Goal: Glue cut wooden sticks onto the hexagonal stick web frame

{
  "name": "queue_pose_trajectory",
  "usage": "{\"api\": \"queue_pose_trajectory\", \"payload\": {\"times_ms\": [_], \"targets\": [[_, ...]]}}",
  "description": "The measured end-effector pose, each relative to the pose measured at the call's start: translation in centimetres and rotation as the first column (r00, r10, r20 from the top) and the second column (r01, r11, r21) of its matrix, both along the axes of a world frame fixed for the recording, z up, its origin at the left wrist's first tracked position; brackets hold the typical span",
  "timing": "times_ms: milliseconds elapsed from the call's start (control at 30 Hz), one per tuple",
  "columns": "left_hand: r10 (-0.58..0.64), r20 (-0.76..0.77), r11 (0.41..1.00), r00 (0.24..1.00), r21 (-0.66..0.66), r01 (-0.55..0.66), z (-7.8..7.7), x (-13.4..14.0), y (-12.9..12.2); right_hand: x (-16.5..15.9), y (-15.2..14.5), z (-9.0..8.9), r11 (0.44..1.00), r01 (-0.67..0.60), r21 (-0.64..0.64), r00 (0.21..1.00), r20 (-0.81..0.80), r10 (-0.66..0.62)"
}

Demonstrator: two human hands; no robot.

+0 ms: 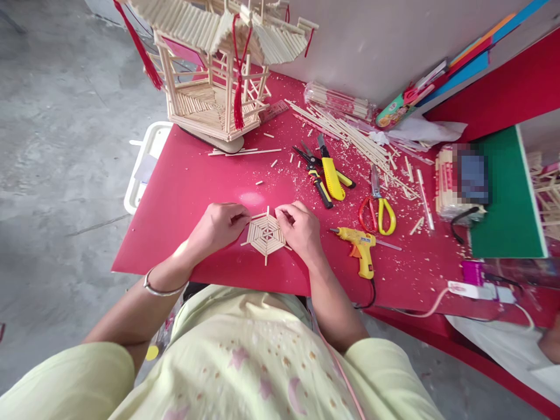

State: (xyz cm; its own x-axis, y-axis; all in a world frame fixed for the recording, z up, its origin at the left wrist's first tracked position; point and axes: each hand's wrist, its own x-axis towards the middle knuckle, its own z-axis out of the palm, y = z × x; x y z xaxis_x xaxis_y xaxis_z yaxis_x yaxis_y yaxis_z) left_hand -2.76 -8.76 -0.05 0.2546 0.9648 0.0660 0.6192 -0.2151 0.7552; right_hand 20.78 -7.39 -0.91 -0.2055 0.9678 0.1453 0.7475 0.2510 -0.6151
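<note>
A hexagonal web of thin wooden sticks (pixel 276 238), with spokes poking out past its rings, lies near the front edge of the red table. My left hand (pixel 224 226) is closed at its upper left, thumb and fingertips pinching the end of a spoke. On the opposite side, my right hand (pixel 301 228) pinches the upper right of the web, its fingertips covering that spoke's end. To the right of my right hand lies a yellow hot glue gun (pixel 359 248). Scissors (pixel 380 205) with red and yellow handles rest just beyond it.
A stick-built pavilion (pixel 227 99) with red tassels stands at the back left. Yellow-black pliers (pixel 321 188) and a yellow utility knife (pixel 332 175) lie mid-table. Loose sticks (pixel 350 134) and scraps spread behind them. A power strip (pixel 479 290) with cables sits at the right.
</note>
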Motion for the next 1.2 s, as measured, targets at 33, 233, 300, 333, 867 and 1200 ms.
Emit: {"api": "queue_pose_trajectory", "payload": {"times_ms": [33,233,300,333,867,1200], "targets": [[0.002,0.000,1.000,1.000,-0.003,-0.002,0.1,0.0,0.0,0.0,0.0,0.0,1.000,0.001,0.010,1.000,-0.014,-0.001],[0.102,0.075,0.988,0.992,-0.127,-0.092,0.7,0.1,0.2,-0.3,-0.3,1.1,0.990,0.067,0.128,0.976,-0.212,-0.039],[0.116,0.146,0.977,0.983,-0.194,-0.087,1.0,0.2,0.2,-0.5,-0.4,1.8,0.994,0.050,0.094,0.961,-0.275,-0.022],[0.111,0.182,0.974,0.977,-0.217,-0.071,1.1,0.2,0.2,-0.7,-0.5,2.2,0.998,0.024,0.062,0.955,-0.297,-0.004],[0.048,0.357,0.988,0.933,-0.152,0.007,0.5,0.5,0.5,-2.1,-1.7,3.7,0.994,-0.078,0.072,0.947,-0.307,0.097],[0.215,0.564,0.952,0.797,-0.303,-0.043,1.0,1.2,0.5,8.3,-5.7,3.5,0.936,0.298,0.187,0.953,-0.111,-0.281]]}}
